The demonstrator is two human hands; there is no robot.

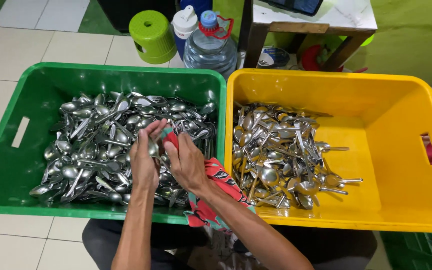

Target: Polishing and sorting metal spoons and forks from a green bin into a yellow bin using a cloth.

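Note:
Both my hands are over the green crate point(6, 150), which holds a heap of several metal spoons point(91, 145). My left hand point(145, 160) grips one spoon point(153, 148) by its bowl end. My right hand point(188, 162) holds a red flower-patterned cloth point(216, 187) pressed against that spoon; the cloth trails down over the crate's front rim. To the right, the yellow crate point(401, 150) contains another pile of spoons and forks point(276, 155) on its left half.
Behind the crates stand a green plastic stool point(152, 36), a large clear water bottle point(210, 47) and a wooden table leg point(256, 42). The floor is pale tile point(6, 50). Another green crate corner point(421, 252) shows bottom right.

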